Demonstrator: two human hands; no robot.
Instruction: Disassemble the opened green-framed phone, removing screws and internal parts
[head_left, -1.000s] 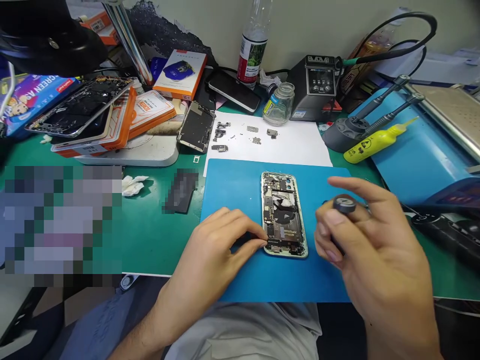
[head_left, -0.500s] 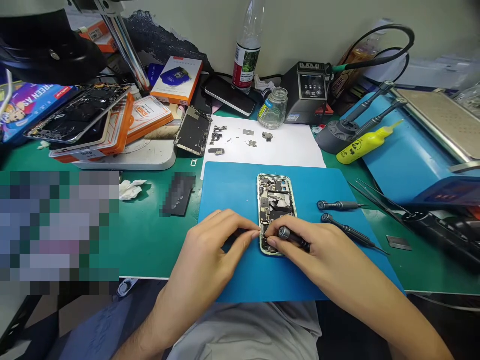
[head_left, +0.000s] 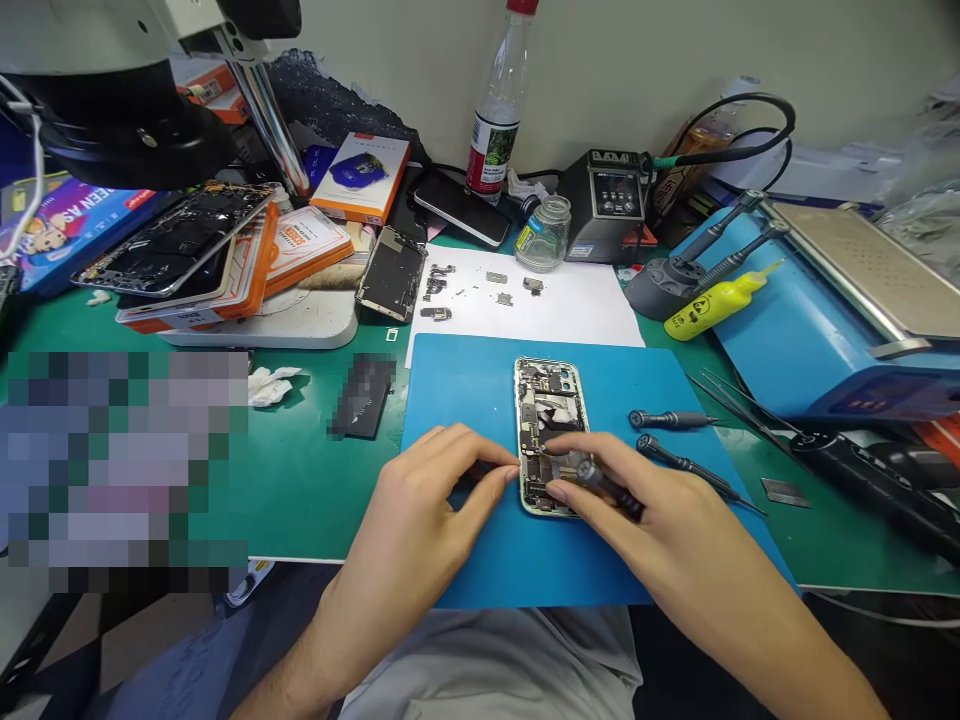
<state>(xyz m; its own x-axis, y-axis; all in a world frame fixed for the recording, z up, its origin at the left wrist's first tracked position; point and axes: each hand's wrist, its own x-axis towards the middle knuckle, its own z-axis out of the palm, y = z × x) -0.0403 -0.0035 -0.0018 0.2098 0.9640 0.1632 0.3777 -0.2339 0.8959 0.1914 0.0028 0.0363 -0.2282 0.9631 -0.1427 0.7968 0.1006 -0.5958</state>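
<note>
An opened phone (head_left: pixel 529 412) with its circuit boards exposed lies on the blue mat (head_left: pixel 457 385). My left hand (head_left: pixel 431 495) is closed, thumb and index fingertips pinched together at the phone's left rim. Across the lower half of the phone, my right hand (head_left: pixel 652 500) holds a dark screwdriver (head_left: pixel 611 490) tucked between its fingers, capped end up. Its thumb and index fingertip are apart over the phone's inner parts; the screwdriver's tip is hidden. Two more screwdrivers, one upper (head_left: pixel 669 420) and one lower (head_left: pixel 694 470), lie on the mat at the right.
Small metal parts (head_left: pixel 504 299) rest on white paper (head_left: pixel 577 318) behind the mat. A glass jar (head_left: pixel 546 235) and a bottle (head_left: pixel 491 150) stand farther back. Tweezers (head_left: pixel 739 405), a yellow bottle (head_left: pixel 712 310) and a blue machine (head_left: pixel 795 345) are rightward. Stacked boxes (head_left: pixel 247 290) are leftward.
My right index finger and thumb have spread apart, and the screwdriver has shifted slightly right and down with that hand. My left hand stays at the phone's rim. The view has shifted slightly.
</note>
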